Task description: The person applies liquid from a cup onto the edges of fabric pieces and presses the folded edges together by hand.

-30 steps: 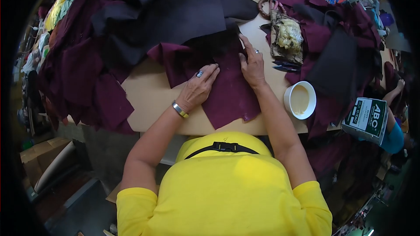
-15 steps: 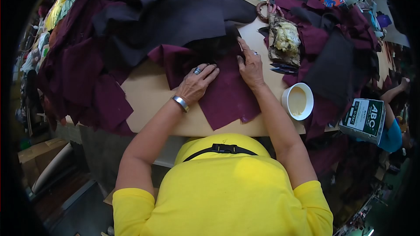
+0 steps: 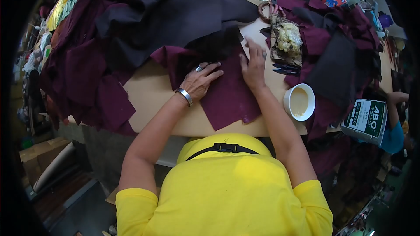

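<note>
A maroon piece of fabric (image 3: 228,98) lies on the pale table (image 3: 151,89) in front of me, its lower corner close to the table edge. My left hand (image 3: 200,80) rests on its left side, palm down with fingers stretched out. At the right edge of the same piece is my right hand (image 3: 253,66), its fingers apart and holding nothing. Beyond both hands spreads a large dark cloth (image 3: 170,19), which overlaps the top of the maroon piece.
More maroon fabric (image 3: 83,78) is heaped on the left. On the right are a white bowl (image 3: 309,102) of pale paste, a crumpled yellowish lump (image 3: 288,36), scissors (image 3: 264,12) and dark cloth scraps (image 3: 332,58). A labelled can (image 3: 365,120) stands near another person's arm (image 3: 396,113).
My right hand has come away from the dark cloth's edge, its fingers lifting and spreading. My left hand stays on the maroon fabric, its fingers slightly more spread.
</note>
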A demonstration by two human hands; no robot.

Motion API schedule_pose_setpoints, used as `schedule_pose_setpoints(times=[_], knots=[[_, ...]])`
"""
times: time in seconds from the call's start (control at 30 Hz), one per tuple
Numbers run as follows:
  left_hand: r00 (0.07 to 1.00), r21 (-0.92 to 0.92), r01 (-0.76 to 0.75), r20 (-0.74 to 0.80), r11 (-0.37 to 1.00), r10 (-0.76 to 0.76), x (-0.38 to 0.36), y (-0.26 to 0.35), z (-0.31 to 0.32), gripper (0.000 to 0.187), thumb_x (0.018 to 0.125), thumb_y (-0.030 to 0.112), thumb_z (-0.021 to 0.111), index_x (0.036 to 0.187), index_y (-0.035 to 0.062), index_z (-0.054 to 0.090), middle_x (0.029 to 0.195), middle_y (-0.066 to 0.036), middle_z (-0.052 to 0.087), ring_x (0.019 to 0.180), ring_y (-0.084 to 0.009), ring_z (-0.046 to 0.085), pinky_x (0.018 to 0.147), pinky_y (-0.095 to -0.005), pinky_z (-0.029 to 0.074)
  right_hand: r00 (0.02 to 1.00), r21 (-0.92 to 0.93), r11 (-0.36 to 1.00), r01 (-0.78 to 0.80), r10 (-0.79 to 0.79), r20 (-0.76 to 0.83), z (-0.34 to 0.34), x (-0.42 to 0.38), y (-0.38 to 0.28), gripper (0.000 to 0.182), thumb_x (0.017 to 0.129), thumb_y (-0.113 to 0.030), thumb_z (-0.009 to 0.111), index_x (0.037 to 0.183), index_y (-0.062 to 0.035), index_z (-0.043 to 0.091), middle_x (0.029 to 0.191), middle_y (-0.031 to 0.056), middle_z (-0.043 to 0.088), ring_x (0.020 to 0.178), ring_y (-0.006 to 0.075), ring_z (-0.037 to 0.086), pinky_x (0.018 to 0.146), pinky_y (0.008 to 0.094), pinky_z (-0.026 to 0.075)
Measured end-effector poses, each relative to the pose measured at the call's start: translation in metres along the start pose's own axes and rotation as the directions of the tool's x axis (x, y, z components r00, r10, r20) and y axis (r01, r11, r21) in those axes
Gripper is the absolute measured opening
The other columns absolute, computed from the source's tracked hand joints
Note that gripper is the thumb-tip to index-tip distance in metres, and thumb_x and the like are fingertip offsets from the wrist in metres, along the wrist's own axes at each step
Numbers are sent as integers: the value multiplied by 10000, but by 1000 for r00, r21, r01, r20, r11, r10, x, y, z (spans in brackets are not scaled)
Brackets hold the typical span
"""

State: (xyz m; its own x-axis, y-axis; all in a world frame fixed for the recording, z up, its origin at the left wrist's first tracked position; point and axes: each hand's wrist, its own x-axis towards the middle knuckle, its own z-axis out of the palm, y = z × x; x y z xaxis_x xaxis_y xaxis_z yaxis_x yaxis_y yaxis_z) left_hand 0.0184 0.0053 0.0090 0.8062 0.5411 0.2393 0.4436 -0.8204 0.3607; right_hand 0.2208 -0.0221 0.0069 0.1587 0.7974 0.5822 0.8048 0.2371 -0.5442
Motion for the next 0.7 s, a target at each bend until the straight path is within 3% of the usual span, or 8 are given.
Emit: schedule_pose_setpoints(times=[0.07, 0.17, 0.27, 0.37, 0.47, 0.5, 0.63, 0.7], knots=[[998, -97, 36, -38, 995, -40, 2, -5, 2, 338, 763, -5, 508, 1075, 102, 582, 1262, -46, 494, 1097, -288, 503, 878, -370, 467, 981, 98, 978, 182, -188, 48, -8, -20, -17, 434, 738, 37, 539, 1162, -37, 480, 985, 147, 553, 913, 307, 537, 827, 406, 414], [977, -134, 194, 112, 972, -180, 18, -5, -13, 304, 762, 15, 529, 1045, 101, 595, 1232, -54, 508, 1083, -291, 511, 857, -384, 464, 926, 153, 969, 192, -231, 299, -7, -37, -27, 350, 725, 46, 528, 1067, -27, 528, 1027, 146, 554, 964, 306, 534, 831, 385, 433], [983, 257, 18, -182, 966, 30, 43, -1, -30, 292, 768, 105, 580, 1060, 118, 586, 1204, -67, 520, 1066, -277, 522, 855, -408, 431, 910, 44, 966, 254, -255, 328, -6, -38, -31, 339, 723, 22, 524, 1058, -29, 540, 1053, 137, 559, 962, 295, 537, 833, 371, 435], [955, 396, 188, -289, 899, -72, 70, -7, -28, 321, 756, 221, 631, 1064, 151, 575, 1108, -68, 543, 1025, -262, 534, 859, -418, 394, 891, -33, 946, 323, -292, 347, -5, -39, -33, 334, 741, -26, 518, 1074, -32, 545, 1089, 129, 559, 977, 279, 537, 837, 361, 435], [943, 424, 323, -71, 846, -324, 81, -19, -23, 320, 748, 299, 646, 1033, 177, 566, 990, -60, 544, 968, -258, 541, 869, -432, 374, 861, -72, 915, 398, -345, 373, -6, -38, -33, 351, 759, -54, 500, 1107, -38, 543, 1126, 121, 553, 1004, 265, 531, 853, 354, 426], [969, 462, 244, -94, 853, -226, 82, -27, -20, 236, 756, 262, 638, 959, 169, 559, 902, -62, 528, 891, -257, 550, 829, -419, 402, 856, -66, 914, 399, -346, 385, -6, -38, -33, 356, 763, -57, 495, 1116, -37, 541, 1141, 120, 548, 1015, 264, 526, 860, 355, 422], [967, 331, 253, -113, 909, -228, 83, -39, -16, 125, 780, 153, 595, 890, 135, 539, 855, -74, 526, 838, -281, 555, 720, -406, 467, 852, -44, 926, 374, -325, 411, -5, -40, -31, 372, 774, -60, 477, 1142, -30, 527, 1186, 119, 530, 1048, 262, 508, 880, 358, 411], [957, 268, 286, -127, 920, -260, 81, -41, -15, 122, 785, 150, 587, 896, 129, 543, 863, -77, 533, 848, -294, 554, 724, -427, 471, 854, -34, 933, 358, -312, 417, -4, -39, -30, 388, 770, -48, 472, 1155, -24, 515, 1202, 124, 521, 1056, 266, 503, 881, 362, 409]])
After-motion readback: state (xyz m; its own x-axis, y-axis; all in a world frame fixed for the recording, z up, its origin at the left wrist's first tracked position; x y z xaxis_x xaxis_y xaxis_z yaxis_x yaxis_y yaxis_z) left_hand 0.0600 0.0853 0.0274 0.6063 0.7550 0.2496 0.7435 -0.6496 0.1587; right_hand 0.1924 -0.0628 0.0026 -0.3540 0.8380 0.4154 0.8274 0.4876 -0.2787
